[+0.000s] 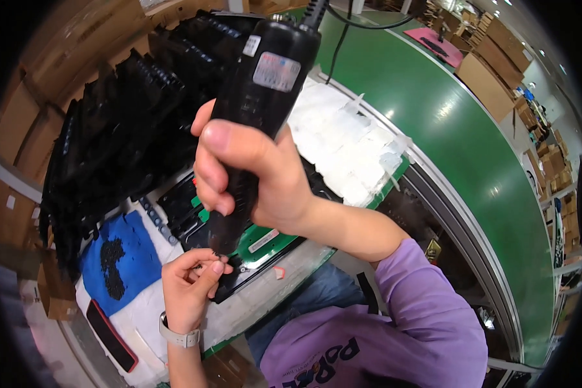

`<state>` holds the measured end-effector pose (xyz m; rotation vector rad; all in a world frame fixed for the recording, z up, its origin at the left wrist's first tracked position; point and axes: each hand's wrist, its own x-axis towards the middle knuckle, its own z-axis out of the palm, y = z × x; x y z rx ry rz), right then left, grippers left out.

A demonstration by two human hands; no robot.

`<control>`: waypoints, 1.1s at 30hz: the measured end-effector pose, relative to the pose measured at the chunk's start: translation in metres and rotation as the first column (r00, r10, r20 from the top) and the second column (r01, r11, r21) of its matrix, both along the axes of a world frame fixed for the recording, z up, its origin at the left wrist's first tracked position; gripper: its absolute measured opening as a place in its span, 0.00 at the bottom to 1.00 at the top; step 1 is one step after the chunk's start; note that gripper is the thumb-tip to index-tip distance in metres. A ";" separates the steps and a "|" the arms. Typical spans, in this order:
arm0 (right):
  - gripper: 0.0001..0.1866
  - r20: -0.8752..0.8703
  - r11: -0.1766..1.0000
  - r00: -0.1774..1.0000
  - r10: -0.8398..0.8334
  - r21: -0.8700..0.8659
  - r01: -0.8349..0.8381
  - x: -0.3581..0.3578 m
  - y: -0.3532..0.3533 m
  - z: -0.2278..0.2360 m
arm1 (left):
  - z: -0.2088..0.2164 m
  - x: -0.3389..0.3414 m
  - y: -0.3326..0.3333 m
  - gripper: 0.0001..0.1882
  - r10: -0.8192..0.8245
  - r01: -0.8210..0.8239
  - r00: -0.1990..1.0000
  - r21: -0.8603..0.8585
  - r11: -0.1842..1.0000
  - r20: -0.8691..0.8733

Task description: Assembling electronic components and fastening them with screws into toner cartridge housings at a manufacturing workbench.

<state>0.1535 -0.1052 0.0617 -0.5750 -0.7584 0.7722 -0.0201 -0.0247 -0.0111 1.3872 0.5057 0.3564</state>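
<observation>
My right hand (271, 168) is wrapped round a black electric screwdriver (255, 97), whose cord rises from its top end. The tool slants downward, its lower end close to the fingertips of my left hand (191, 281). Those fingers are drawn together in a pinch at the near left corner of a black housing (223, 292); whatever sits between them is too small to name. A green part with a pale label strip, looking like a circuit board (271, 244), lies in the housing. The screwdriver and my right hand cover part of it.
To the left, a blue cloth (139, 242) bears a pile of small black screws (113, 265). Beside it lies a dark red-edged strip (110, 336). Black parts (129, 129) are heaped behind. White foam sheets (343, 136) lie right, before a green conveyor belt (433, 110).
</observation>
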 end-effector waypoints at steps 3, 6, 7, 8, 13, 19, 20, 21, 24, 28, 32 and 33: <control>0.13 0.005 0.998 1.000 -0.017 -0.058 0.017 0.006 0.003 -0.005 | 0.000 0.002 0.002 0.06 -0.081 0.083 0.996 0.030 0.996 -0.043; 0.14 -0.050 1.000 0.999 -0.016 0.011 0.016 0.012 0.005 -0.008 | 0.005 0.005 0.002 0.05 -0.087 0.092 0.994 0.085 0.992 -0.059; 0.14 -0.020 0.997 0.997 -0.072 -0.013 0.071 0.011 0.003 -0.005 | 0.006 0.006 0.003 0.05 -0.093 0.099 0.993 0.106 0.989 -0.067; 0.12 -0.070 0.997 0.994 -0.078 0.007 0.079 0.008 0.004 -0.003 | 0.004 0.006 0.004 0.05 -0.092 0.093 0.996 0.116 0.989 -0.014; 0.14 0.081 0.993 0.990 -0.112 -0.026 0.115 -0.002 0.002 -0.005 | 0.001 0.003 0.002 0.05 -0.009 0.037 0.997 0.365 0.930 -0.080; 0.13 -0.063 1.000 0.998 -0.015 -0.012 0.014 0.000 0.005 -0.005 | 0.007 0.001 0.002 0.04 -0.033 0.084 0.992 0.442 0.893 -0.123; 0.13 -0.081 1.000 0.997 -0.004 -0.011 0.003 0.003 0.005 -0.004 | 0.010 0.001 0.002 0.04 -0.038 0.091 0.989 0.379 0.921 -0.146; 0.13 -0.081 1.000 0.997 -0.003 -0.013 0.002 0.003 0.004 -0.002 | 0.011 0.001 0.002 0.04 -0.038 0.091 0.989 0.378 0.921 -0.146; 0.16 -0.145 0.998 0.989 -0.033 -0.056 0.025 0.002 0.003 0.003 | 0.010 0.002 0.001 0.05 -0.050 0.087 0.989 0.285 0.955 -0.136; 0.11 -0.013 0.999 1.000 -0.021 -0.025 0.020 0.004 0.002 -0.004 | 0.002 0.005 -0.001 0.04 -0.058 0.083 0.994 0.276 0.957 -0.097; 0.10 -0.044 1.000 0.999 -0.017 0.004 0.017 0.003 0.001 -0.003 | 0.006 0.005 0.002 0.05 -0.041 0.072 0.994 0.305 0.950 -0.106; 0.12 0.064 1.000 0.998 0.007 -0.028 -0.005 0.007 -0.002 -0.003 | 0.005 0.005 0.003 0.05 -0.044 0.074 0.993 0.304 0.950 -0.107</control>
